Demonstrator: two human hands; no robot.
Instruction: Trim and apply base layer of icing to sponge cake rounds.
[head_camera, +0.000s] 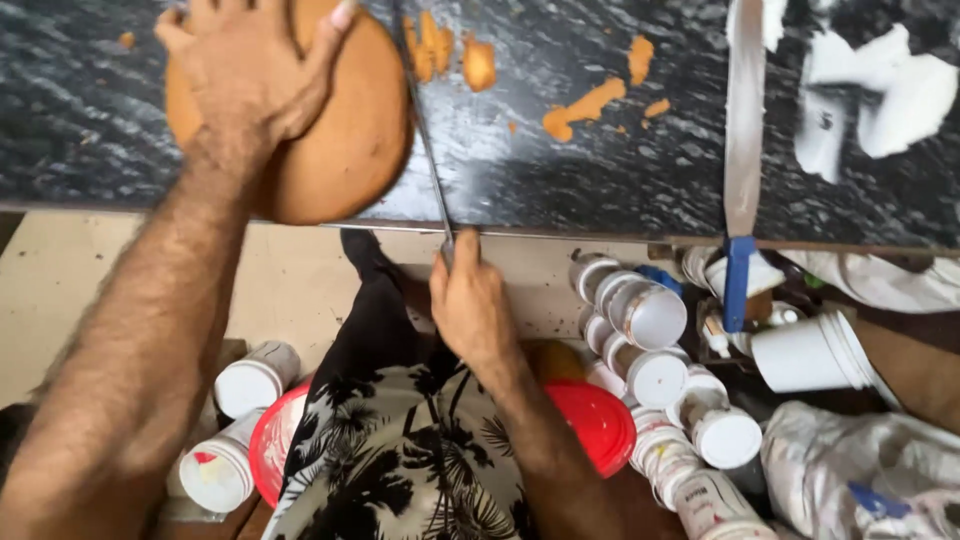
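**Pressing the orange putty, knife in hand**

Your left hand (250, 75) lies open and flat on the orange putty mound (340, 140) at ten o'clock on the dark bench (560, 170), steadying it. Your right hand (470, 300) grips the palette knife (425, 130), blade edging the smooth, rounded mass.

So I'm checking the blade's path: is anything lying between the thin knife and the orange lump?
Nothing visible. The knife in the right hand runs along the lump's right edge on the slab; the left hand presses on top.
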